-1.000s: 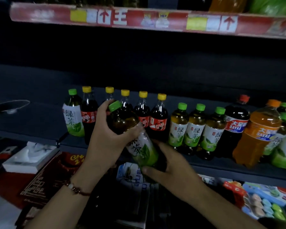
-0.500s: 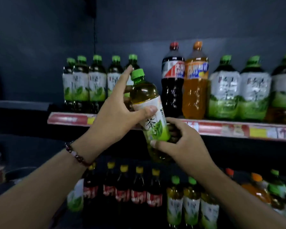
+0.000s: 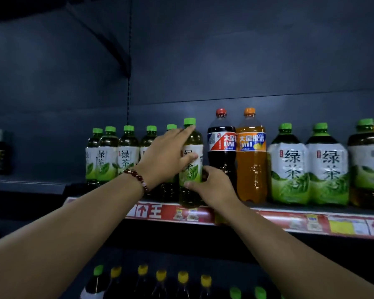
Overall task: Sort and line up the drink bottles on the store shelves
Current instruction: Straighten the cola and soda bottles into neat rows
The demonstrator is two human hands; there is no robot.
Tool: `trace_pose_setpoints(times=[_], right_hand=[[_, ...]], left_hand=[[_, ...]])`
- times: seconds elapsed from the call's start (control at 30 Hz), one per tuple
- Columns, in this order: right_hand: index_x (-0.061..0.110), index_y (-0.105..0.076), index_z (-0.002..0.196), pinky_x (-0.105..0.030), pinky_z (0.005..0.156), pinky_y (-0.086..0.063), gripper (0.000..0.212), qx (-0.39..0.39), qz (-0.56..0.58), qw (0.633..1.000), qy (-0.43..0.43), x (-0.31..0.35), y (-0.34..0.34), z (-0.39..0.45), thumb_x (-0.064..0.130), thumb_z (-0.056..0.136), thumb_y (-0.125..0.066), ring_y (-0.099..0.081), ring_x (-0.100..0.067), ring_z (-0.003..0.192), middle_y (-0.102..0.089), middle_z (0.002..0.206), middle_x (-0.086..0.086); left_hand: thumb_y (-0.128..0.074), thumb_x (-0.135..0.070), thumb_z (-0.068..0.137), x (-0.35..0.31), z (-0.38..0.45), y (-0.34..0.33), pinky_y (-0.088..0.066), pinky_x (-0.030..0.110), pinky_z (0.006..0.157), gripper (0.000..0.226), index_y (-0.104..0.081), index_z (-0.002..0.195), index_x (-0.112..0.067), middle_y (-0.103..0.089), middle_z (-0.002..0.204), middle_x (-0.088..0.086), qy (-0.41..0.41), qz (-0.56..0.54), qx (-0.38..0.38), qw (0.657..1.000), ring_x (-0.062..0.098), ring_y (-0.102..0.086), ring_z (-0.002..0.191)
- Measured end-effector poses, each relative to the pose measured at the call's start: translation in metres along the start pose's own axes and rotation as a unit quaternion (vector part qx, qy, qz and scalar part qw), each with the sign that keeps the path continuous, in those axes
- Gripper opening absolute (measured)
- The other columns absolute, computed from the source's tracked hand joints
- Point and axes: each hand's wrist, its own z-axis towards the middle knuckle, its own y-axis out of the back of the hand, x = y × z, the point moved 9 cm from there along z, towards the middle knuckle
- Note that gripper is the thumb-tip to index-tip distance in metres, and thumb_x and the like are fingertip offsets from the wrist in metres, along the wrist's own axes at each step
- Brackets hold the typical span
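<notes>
left hand [image 3: 164,156]: grasping the upper part of the green tea bottle [image 3: 191,167], thumb across the label
right hand [image 3: 212,186]: grasping the lower part of the same bottle
green tea bottle: upright, middle of the frame, at the front edge of the shelf [image 3: 268,219], between the small tea bottles [image 3: 117,156] and the cola bottle [image 3: 221,147]
orange soda bottle [image 3: 251,156]: just right of the cola bottle

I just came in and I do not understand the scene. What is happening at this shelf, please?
A person is setting a small green tea bottle on the upper shelf, at the right end of a row of the same bottles, beside a cola bottle. The left hand holds its upper part and the right hand holds it lower down. Its base is at the shelf's front edge.
</notes>
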Motion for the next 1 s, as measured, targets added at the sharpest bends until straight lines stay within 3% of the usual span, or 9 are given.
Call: trace_pose_setpoints(times=[0.17, 0.3, 0.4, 0.5, 0.67, 0.73, 0.87, 1.0], right_hand=[[0.013, -0.067, 0.108, -0.038, 0.079, -0.057, 0.036, -0.014, -0.099, 0.995, 0.020, 0.007, -0.002, 0.007, 0.036, 0.081, -0.074, -0.065, -0.021, 0.088, -0.067, 0.100, -0.007], [0.019, -0.063, 0.114, -0.026, 0.081, -0.050, 0.030, 0.018, -0.187, 0.981, 0.052, 0.030, 0.023, 0.000, 0.035, 0.089, -0.068, -0.061, -0.012, 0.098, -0.062, 0.106, 0.006], [0.023, -0.050, 0.132, -0.030, 0.092, -0.043, 0.044, -0.029, -0.339, 0.930, 0.135, 0.070, 0.056, 0.004, 0.039, 0.093, -0.061, -0.052, -0.016, 0.115, -0.052, 0.127, 0.000], [0.024, -0.046, 0.140, -0.036, 0.098, -0.043, 0.050, -0.060, -0.442, 0.871, 0.204, 0.100, 0.072, 0.025, 0.039, 0.094, -0.056, -0.048, -0.022, 0.123, -0.048, 0.136, -0.005], [0.021, -0.036, 0.147, -0.042, 0.109, -0.033, 0.065, -0.040, -0.559, 0.805, 0.195, 0.102, 0.078, 0.070, 0.051, 0.093, -0.054, -0.036, -0.029, 0.137, -0.037, 0.149, -0.011], [0.022, -0.027, 0.152, -0.045, 0.111, -0.032, 0.075, -0.043, -0.546, 0.821, 0.160, 0.098, 0.085, 0.089, 0.057, 0.091, -0.054, -0.030, -0.033, 0.141, -0.027, 0.156, -0.012], [0.022, -0.005, 0.157, -0.047, 0.110, -0.034, 0.091, -0.043, -0.456, 0.887, 0.064, 0.084, 0.093, 0.117, 0.061, 0.091, -0.054, -0.027, -0.038, 0.144, -0.006, 0.164, -0.013], [0.016, -0.029, 0.150, -0.046, 0.100, -0.045, 0.074, -0.048, -0.450, 0.891, 0.048, 0.080, 0.089, 0.124, 0.054, 0.092, -0.057, -0.046, -0.036, 0.130, -0.030, 0.152, -0.015]], left_hand=[[-0.054, -0.067, 0.085, 0.012, 0.013, -0.028, -0.007, 0.049, 0.122, 0.102, 0.006, 0.155, -0.025, -0.016, 0.163, 0.006, 0.019, 0.081, 0.088, 0.993, 0.026, -0.004, 0.151], [-0.056, -0.073, 0.079, 0.015, 0.014, -0.031, 0.000, 0.052, 0.121, 0.112, 0.010, 0.155, -0.023, -0.014, 0.163, 0.006, 0.016, 0.107, 0.097, 0.989, 0.027, 0.002, 0.151], [-0.055, -0.074, 0.078, 0.019, 0.014, -0.036, 0.000, 0.054, 0.120, 0.112, 0.010, 0.154, -0.023, -0.014, 0.163, 0.006, 0.009, 0.098, 0.088, 0.991, 0.028, 0.003, 0.151], [-0.051, -0.076, 0.079, 0.020, 0.017, -0.041, -0.001, 0.054, 0.120, 0.111, 0.012, 0.154, -0.024, -0.015, 0.163, 0.006, -0.002, 0.107, 0.087, 0.990, 0.029, 0.002, 0.151], [-0.048, -0.078, 0.079, 0.021, 0.022, -0.048, 0.000, 0.053, 0.120, 0.110, 0.013, 0.154, -0.025, -0.014, 0.163, 0.006, -0.002, 0.112, 0.098, 0.989, 0.029, 0.004, 0.151], [-0.047, -0.078, 0.079, 0.021, 0.022, -0.049, 0.000, 0.054, 0.120, 0.110, 0.013, 0.154, -0.026, -0.014, 0.163, 0.006, 0.002, 0.109, 0.099, 0.989, 0.028, 0.004, 0.151], [-0.048, -0.078, 0.079, 0.021, 0.023, -0.052, 0.001, 0.054, 0.120, 0.110, 0.015, 0.154, -0.028, -0.012, 0.164, 0.005, 0.017, 0.118, 0.105, 0.987, 0.028, 0.007, 0.151], [-0.048, -0.078, 0.079, 0.022, 0.025, -0.053, 0.002, 0.053, 0.120, 0.109, 0.016, 0.153, -0.029, -0.009, 0.164, 0.004, 0.028, 0.117, 0.106, 0.987, 0.028, 0.009, 0.150]])
